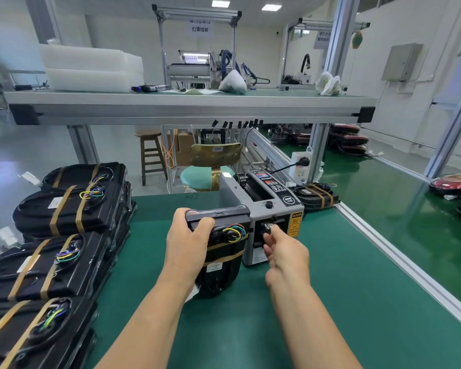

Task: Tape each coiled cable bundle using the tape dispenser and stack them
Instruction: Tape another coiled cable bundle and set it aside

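Observation:
My left hand [188,241] grips the top of a black coiled cable bundle [222,251], held upright on the green table. Tan tape bands cross the bundle below its coloured wire ends. Just right of it stands the grey tape dispenser [270,209]. My right hand [285,251] reaches to the dispenser's front slot, thumb and forefinger pinching the tape strip [268,227] that sticks out there.
Stacks of taped black bundles [64,209] fill the table's left side. One more taped bundle [317,195] lies behind the dispenser on the right. An aluminium shelf [189,107] spans overhead. A rail [399,259] edges the table at right, and a stool [205,177] stands behind.

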Tool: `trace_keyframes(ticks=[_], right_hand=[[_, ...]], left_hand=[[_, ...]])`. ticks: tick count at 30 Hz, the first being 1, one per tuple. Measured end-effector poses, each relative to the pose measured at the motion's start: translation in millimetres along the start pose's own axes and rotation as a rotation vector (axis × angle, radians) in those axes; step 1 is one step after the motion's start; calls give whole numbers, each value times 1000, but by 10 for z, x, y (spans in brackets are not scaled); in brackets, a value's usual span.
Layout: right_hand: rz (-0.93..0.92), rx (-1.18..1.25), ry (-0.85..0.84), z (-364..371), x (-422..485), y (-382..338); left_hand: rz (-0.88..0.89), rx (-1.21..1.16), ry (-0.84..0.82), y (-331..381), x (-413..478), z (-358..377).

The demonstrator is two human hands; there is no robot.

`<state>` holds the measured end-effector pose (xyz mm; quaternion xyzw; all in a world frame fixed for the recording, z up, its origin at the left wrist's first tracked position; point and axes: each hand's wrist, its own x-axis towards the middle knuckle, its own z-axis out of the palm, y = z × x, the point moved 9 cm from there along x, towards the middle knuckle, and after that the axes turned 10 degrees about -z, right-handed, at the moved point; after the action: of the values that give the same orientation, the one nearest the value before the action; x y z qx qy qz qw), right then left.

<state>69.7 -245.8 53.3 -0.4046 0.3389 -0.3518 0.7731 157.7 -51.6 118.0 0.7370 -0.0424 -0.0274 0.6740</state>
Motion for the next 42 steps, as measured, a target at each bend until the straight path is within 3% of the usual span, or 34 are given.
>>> trace_keyframes(ticks=[6, 15, 23, 32, 42], right_hand=[[32, 144, -190, 374, -486, -120], [48, 189, -294, 532, -582, -46], [81, 210, -323, 642, -601, -4], [52, 176, -350, 663, -653, 8], [35, 183, -350, 676, -704, 30]], left_hand=[[5, -6, 0, 40, -47, 36], [-9, -63, -6, 6, -101, -25], [-59, -216, -4, -34, -123, -42], [-14, -140, 146, 0, -142, -101], [-35, -137, 174, -43, -106, -135]])
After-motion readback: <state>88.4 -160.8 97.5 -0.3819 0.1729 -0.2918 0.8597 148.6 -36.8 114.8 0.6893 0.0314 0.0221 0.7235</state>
